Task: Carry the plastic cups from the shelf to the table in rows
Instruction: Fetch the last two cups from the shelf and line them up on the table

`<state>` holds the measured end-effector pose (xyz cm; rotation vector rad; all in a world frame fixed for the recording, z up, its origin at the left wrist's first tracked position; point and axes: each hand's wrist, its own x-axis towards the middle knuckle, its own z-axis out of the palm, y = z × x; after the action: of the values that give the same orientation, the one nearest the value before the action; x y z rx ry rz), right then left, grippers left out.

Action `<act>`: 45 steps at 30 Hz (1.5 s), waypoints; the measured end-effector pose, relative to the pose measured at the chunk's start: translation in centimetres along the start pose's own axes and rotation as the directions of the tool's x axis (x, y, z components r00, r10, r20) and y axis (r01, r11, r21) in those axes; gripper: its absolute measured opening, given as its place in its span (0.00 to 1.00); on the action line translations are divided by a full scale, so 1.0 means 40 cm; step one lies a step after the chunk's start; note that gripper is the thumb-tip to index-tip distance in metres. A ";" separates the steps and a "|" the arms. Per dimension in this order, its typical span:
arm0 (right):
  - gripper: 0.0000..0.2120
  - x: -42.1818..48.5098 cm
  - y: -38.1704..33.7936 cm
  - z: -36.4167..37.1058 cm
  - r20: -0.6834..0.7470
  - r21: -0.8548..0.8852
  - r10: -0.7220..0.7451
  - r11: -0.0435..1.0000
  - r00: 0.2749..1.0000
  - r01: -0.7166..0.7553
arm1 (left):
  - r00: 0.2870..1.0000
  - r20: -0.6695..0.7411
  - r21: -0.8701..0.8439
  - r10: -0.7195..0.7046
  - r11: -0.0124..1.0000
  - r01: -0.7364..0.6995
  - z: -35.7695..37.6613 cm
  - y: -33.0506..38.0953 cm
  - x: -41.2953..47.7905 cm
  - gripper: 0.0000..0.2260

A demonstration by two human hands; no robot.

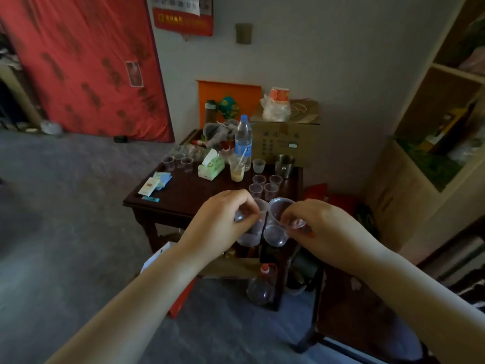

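Left hand (223,219) and right hand (322,227) each pinch clear plastic cups (275,222), apparently two apiece, above the table (189,198) edge; thin-walled rims could slip from fingers, toppling the standing rows (265,185).

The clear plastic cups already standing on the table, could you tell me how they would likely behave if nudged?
The clear plastic cups look thin-walled and empty, so they are probably very light and would slide or tip easily. They stand close together in two short rows, so pushing one would likely knock its neighbours. Their walls probably flex under the fingers rather than crack.
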<state>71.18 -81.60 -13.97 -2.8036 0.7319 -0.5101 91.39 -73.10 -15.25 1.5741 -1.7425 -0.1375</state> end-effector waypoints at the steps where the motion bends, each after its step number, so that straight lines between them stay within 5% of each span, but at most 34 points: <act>1: 0.08 0.023 0.020 0.013 0.003 -0.001 0.005 1.000 1.000 -0.005 | 1.000 0.010 -0.006 0.000 1.000 0.000 0.010 -0.026 0.023 0.03; 22: 0.11 0.434 0.356 0.302 0.112 -0.038 0.253 0.967 0.961 -0.251 | 0.958 0.282 -0.182 -0.058 0.977 0.113 0.260 -0.519 0.439 0.05; 33: 0.11 0.519 0.589 0.452 0.270 -0.074 0.107 0.993 0.957 -0.090 | 0.938 0.293 -0.076 -0.183 0.974 0.214 0.458 -0.644 0.505 0.05; 45: 0.22 0.552 0.810 0.629 0.387 -0.126 0.011 0.991 0.922 0.040 | 0.917 0.366 0.153 -0.160 0.982 0.110 0.643 -0.782 0.530 0.07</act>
<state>84.62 -117.91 -39.89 -2.8964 0.6772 0.1008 102.54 -109.43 -40.64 1.8588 -1.9639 -0.4291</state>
